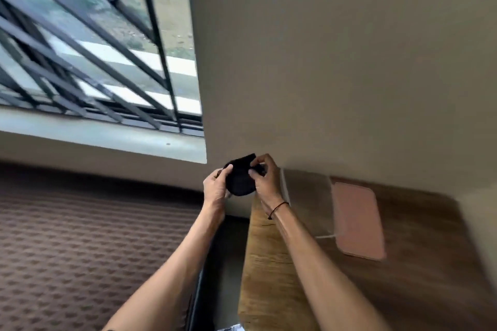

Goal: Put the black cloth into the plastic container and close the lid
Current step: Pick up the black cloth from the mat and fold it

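You've got the black cloth bunched between both hands, up in the air off the bench's left edge, w/ the wall behind. Left hand cups it from the side, fingers curled round the edge; right hand pinches the top fold, thumb pressed in. Both are grasping the cloth, prob. to ball it small enough to fit. The plastic container sits just right of your right fingers, against the wall; it's clear and blurred, so I can't tell if the cloth would go straight in. The pink lid lies flat further right, touching or just beside it, off so the mouth stays open. Lid step not yet done.
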